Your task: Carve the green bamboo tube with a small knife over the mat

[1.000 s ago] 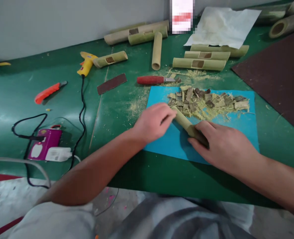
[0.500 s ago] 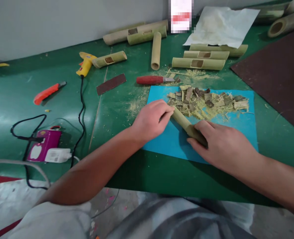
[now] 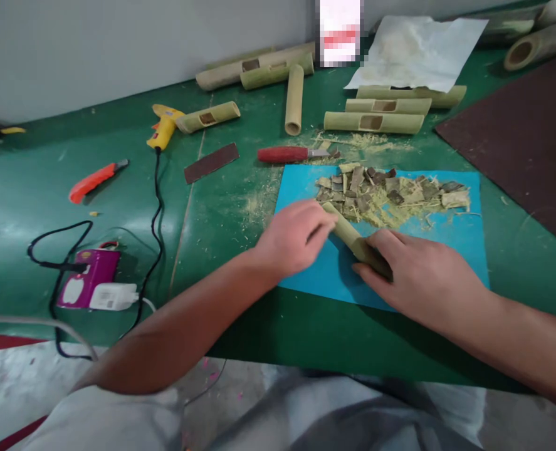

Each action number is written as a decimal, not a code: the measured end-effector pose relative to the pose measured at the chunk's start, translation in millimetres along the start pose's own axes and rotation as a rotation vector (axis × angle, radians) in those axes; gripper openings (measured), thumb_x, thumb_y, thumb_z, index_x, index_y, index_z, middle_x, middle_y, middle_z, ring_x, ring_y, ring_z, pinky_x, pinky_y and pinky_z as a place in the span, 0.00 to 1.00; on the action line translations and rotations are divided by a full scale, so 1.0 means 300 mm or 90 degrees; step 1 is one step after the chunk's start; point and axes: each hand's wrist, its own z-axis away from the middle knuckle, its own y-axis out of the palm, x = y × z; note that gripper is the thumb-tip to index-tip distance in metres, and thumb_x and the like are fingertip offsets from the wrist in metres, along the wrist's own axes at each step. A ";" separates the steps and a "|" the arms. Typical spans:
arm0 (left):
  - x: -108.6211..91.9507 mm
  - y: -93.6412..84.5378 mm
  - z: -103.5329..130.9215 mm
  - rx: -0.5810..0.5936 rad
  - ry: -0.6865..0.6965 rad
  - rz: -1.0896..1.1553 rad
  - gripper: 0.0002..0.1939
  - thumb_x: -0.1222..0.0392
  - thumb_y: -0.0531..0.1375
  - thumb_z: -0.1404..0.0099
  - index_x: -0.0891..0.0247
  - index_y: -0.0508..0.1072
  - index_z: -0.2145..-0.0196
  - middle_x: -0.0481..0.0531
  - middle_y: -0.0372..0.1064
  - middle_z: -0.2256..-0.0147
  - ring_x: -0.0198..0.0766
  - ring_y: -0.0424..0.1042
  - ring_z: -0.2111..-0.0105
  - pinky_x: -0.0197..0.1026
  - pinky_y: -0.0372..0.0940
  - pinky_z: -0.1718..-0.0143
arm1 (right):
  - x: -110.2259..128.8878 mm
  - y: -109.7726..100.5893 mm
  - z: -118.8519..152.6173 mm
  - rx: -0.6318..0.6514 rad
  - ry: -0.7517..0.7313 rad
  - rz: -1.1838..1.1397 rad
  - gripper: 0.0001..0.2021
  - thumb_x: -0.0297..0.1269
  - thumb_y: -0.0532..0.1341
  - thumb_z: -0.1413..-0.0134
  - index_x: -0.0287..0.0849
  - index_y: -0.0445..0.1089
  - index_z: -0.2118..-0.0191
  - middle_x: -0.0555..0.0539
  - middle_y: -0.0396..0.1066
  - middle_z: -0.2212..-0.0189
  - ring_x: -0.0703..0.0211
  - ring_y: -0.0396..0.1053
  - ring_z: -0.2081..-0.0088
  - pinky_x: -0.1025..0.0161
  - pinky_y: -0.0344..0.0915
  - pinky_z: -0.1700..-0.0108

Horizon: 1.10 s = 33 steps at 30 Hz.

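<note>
A bamboo tube [image 3: 350, 237] lies slantwise over a blue sheet [image 3: 327, 285], its far end pointing up and left. My right hand [image 3: 421, 269] is closed round the near end of the tube. Against the tube's far part rests my left hand [image 3: 296, 238], fingers pinched together and slightly blurred; whatever they hold, if anything, is hidden. Beyond both hands, bamboo scraps and shavings [image 3: 390, 194] are heaped on the sheet. A red-handled carving knife [image 3: 284, 154] lies behind the sheet.
Cut bamboo tubes [image 3: 400, 123] lie at the back, near a white paper [image 3: 414, 53]. On the left are a yellow glue gun [image 3: 163, 128], an orange utility knife [image 3: 94, 181], a brown strip [image 3: 212, 163] and a purple power strip [image 3: 89, 275]. A large brown sheet [image 3: 526, 144] covers the right.
My left hand has slid a little down and right along the bamboo tube, baring more of its far end. My right hand keeps its grip. The view has shifted slightly.
</note>
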 end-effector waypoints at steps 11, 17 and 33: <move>-0.002 0.002 0.000 0.002 -0.006 -0.007 0.09 0.62 0.55 0.27 0.64 0.74 0.62 0.52 0.75 0.67 0.37 0.74 0.64 0.38 0.69 0.62 | -0.004 0.007 0.002 -0.027 -0.007 0.014 0.11 0.45 0.60 0.42 0.43 0.66 0.67 0.48 0.69 0.75 0.61 0.62 0.77 0.63 0.40 0.76; -0.006 0.000 -0.004 0.020 0.008 -0.002 0.09 0.63 0.55 0.27 0.64 0.74 0.64 0.52 0.74 0.67 0.37 0.73 0.65 0.38 0.67 0.63 | 0.000 0.009 0.001 -0.032 -0.009 0.020 0.11 0.45 0.60 0.43 0.43 0.66 0.67 0.48 0.69 0.75 0.61 0.62 0.77 0.63 0.41 0.76; -0.003 0.002 -0.005 0.021 0.019 -0.022 0.10 0.63 0.55 0.26 0.64 0.73 0.65 0.52 0.73 0.68 0.37 0.73 0.66 0.39 0.68 0.63 | -0.001 0.007 0.001 -0.026 -0.014 0.021 0.11 0.45 0.60 0.42 0.43 0.65 0.66 0.49 0.68 0.75 0.60 0.62 0.77 0.63 0.41 0.75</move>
